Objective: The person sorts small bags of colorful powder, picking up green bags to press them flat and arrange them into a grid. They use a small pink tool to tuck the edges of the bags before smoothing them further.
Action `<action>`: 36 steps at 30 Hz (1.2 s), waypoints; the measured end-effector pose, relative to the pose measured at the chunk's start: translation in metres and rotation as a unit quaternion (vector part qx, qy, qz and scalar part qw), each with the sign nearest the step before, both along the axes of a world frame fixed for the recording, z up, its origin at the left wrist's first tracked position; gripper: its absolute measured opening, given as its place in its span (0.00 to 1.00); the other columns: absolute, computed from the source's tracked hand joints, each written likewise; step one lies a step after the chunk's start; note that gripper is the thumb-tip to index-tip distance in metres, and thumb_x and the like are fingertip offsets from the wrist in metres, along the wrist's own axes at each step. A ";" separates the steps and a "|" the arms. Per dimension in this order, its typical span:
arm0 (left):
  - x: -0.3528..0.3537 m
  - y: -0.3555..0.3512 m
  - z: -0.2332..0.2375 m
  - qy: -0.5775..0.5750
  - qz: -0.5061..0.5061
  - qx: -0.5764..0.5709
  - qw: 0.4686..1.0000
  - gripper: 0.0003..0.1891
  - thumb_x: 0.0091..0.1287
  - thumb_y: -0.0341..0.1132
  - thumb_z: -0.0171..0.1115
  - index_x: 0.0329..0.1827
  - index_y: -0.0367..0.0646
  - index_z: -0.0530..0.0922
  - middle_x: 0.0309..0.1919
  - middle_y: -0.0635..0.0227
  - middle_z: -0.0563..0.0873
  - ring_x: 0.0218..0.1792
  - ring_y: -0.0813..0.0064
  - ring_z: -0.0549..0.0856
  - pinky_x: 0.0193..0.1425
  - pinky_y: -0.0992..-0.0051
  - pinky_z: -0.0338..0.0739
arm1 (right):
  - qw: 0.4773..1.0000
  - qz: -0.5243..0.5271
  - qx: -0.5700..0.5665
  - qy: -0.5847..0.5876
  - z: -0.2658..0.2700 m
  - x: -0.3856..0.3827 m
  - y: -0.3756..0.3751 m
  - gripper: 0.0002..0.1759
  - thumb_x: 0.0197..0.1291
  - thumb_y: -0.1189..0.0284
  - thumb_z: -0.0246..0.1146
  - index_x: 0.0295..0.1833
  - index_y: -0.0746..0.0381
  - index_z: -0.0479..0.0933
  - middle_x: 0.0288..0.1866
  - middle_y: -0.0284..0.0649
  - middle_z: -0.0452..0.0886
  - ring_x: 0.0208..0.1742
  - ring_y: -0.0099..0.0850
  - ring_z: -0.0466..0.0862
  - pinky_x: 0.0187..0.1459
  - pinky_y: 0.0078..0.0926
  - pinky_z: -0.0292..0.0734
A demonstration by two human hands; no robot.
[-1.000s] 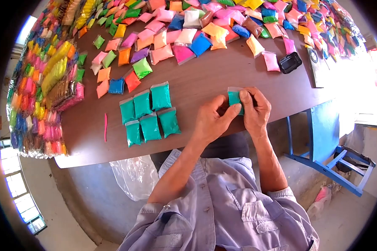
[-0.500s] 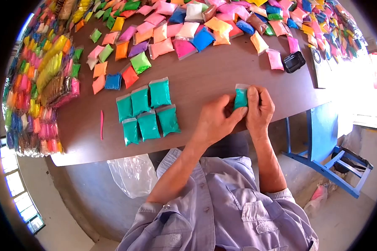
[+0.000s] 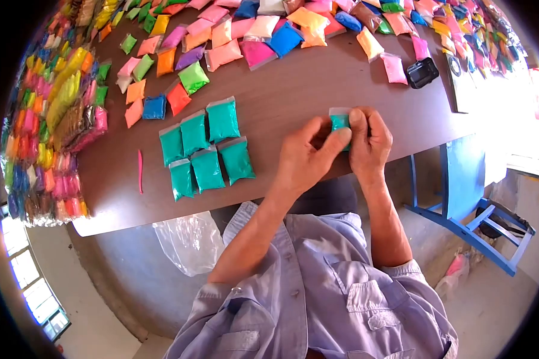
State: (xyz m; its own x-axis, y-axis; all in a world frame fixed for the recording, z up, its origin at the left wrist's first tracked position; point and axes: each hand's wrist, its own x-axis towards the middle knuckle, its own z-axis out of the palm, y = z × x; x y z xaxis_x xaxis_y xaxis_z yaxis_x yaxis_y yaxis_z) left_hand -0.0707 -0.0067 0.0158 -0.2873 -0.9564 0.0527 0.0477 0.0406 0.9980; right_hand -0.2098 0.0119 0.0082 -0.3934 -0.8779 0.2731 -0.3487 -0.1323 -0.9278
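Between my two hands is a small clear packet of teal clay (image 3: 339, 121), with its pale top strip pointing away from me. My left hand (image 3: 308, 152) grips its left side, thumb across the front. My right hand (image 3: 370, 140) pinches the right edge, thumb upright and fingers curled. The lower part of the packet is hidden by the hands. To the left, several similar teal packets (image 3: 207, 170) lie on the table in two rows. A thin pink stick-like tool (image 3: 140, 172) lies farther left.
Many colourful packets (image 3: 224, 55) spread over the back of the brown table (image 3: 281, 90). A tall heap of packets (image 3: 48, 131) stands at the left edge. A black tray (image 3: 422, 73) sits at the right. A blue chair (image 3: 463, 179) and a clear plastic bag (image 3: 188, 242) are below.
My left thumb has moved up over the front of the packet, so less of it shows. The camera view has shifted slightly; the packets on the table lie as before.
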 end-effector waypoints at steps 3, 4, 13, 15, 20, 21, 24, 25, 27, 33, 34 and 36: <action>0.003 0.000 -0.003 0.028 0.016 0.040 0.999 0.12 0.77 0.36 0.69 0.49 0.33 0.84 0.33 0.70 0.89 0.35 0.86 0.83 0.40 0.77 0.80 | 1.000 0.015 -0.003 0.025 0.001 -0.001 0.000 0.10 0.78 0.71 0.63 0.43 0.67 0.81 0.31 0.36 0.82 0.33 0.22 0.77 0.38 0.24 0.75; 0.006 -0.001 -0.002 0.013 0.007 0.053 0.998 0.12 0.77 0.37 0.69 0.49 0.33 0.84 0.34 0.70 0.89 0.36 0.86 0.83 0.41 0.78 0.79 | 1.000 0.015 -0.004 0.026 0.002 -0.001 0.001 0.10 0.78 0.71 0.63 0.43 0.67 0.81 0.31 0.36 0.82 0.33 0.22 0.77 0.38 0.24 0.75; 0.003 0.001 -0.001 0.068 0.026 0.031 0.997 0.11 0.78 0.36 0.69 0.48 0.35 0.85 0.34 0.74 0.87 0.38 0.87 0.81 0.43 0.80 0.78 | 0.997 0.078 -0.012 -0.005 0.008 -0.005 0.003 0.05 0.74 0.75 0.64 0.44 0.67 0.81 0.33 0.36 0.81 0.35 0.22 0.77 0.40 0.23 0.74; 0.006 0.000 -0.001 0.046 0.031 0.026 0.998 0.10 0.78 0.35 0.68 0.48 0.35 0.85 0.35 0.75 0.87 0.38 0.87 0.81 0.44 0.81 0.78 | 0.996 0.088 -0.011 -0.005 0.006 -0.005 0.003 0.05 0.73 0.75 0.64 0.45 0.66 0.81 0.33 0.36 0.80 0.36 0.22 0.77 0.41 0.23 0.74; 0.007 0.000 -0.008 0.027 0.046 0.019 0.998 0.10 0.79 0.35 0.68 0.49 0.34 0.85 0.36 0.75 0.87 0.39 0.87 0.81 0.44 0.81 0.78 | 0.995 0.097 -0.011 -0.014 0.007 -0.003 0.002 0.06 0.73 0.74 0.66 0.45 0.66 0.81 0.33 0.34 0.80 0.35 0.21 0.76 0.40 0.22 0.74; 0.006 0.000 -0.009 0.033 0.052 0.014 0.998 0.10 0.78 0.35 0.68 0.49 0.34 0.85 0.35 0.76 0.87 0.38 0.87 0.81 0.44 0.81 0.78 | 0.995 0.099 -0.010 -0.022 0.008 -0.002 0.001 0.06 0.72 0.74 0.67 0.45 0.66 0.81 0.33 0.34 0.80 0.35 0.21 0.76 0.40 0.22 0.74; 0.002 0.003 -0.009 0.062 0.049 0.029 0.996 0.11 0.78 0.35 0.68 0.50 0.34 0.85 0.35 0.76 0.87 0.37 0.87 0.81 0.42 0.81 0.77 | 0.996 0.083 0.001 -0.037 0.007 -0.007 0.004 0.07 0.72 0.73 0.67 0.44 0.67 0.82 0.33 0.33 0.80 0.36 0.20 0.77 0.40 0.22 0.75; 0.000 0.003 -0.008 0.084 0.041 0.051 0.994 0.11 0.78 0.35 0.68 0.50 0.34 0.85 0.34 0.76 0.87 0.37 0.87 0.80 0.42 0.81 0.77 | 0.996 0.083 0.001 -0.037 0.007 -0.007 0.004 0.07 0.72 0.73 0.67 0.44 0.67 0.82 0.33 0.33 0.80 0.36 0.20 0.77 0.40 0.22 0.75; 0.002 0.002 -0.003 0.085 0.028 0.071 0.993 0.11 0.79 0.35 0.68 0.51 0.35 0.86 0.35 0.78 0.86 0.36 0.89 0.79 0.41 0.83 0.75 | 0.997 0.065 0.003 -0.037 0.005 -0.006 0.004 0.07 0.73 0.73 0.66 0.44 0.67 0.82 0.33 0.33 0.81 0.37 0.20 0.78 0.42 0.21 0.75; 0.006 0.002 -0.008 0.030 0.041 0.032 0.998 0.12 0.79 0.37 0.68 0.51 0.34 0.86 0.34 0.76 0.85 0.37 0.88 0.79 0.41 0.82 0.76 | 0.996 0.081 -0.027 -0.029 0.009 0.000 0.001 0.07 0.73 0.73 0.67 0.45 0.68 0.82 0.33 0.34 0.81 0.37 0.20 0.78 0.41 0.22 0.75; 0.005 0.002 -0.009 0.043 0.060 0.024 0.997 0.12 0.79 0.37 0.67 0.51 0.34 0.86 0.34 0.77 0.85 0.37 0.89 0.78 0.41 0.83 0.75 | 0.996 0.081 -0.028 -0.028 0.012 0.000 0.002 0.07 0.73 0.73 0.67 0.45 0.68 0.82 0.33 0.34 0.81 0.37 0.20 0.78 0.41 0.22 0.75; 0.004 0.003 -0.010 0.078 0.072 0.044 0.993 0.12 0.79 0.37 0.67 0.50 0.34 0.86 0.34 0.77 0.85 0.37 0.89 0.78 0.40 0.83 0.74 | 0.994 0.111 0.019 -0.013 0.016 -0.001 0.005 0.07 0.72 0.74 0.68 0.45 0.68 0.81 0.33 0.34 0.80 0.36 0.21 0.77 0.40 0.23 0.75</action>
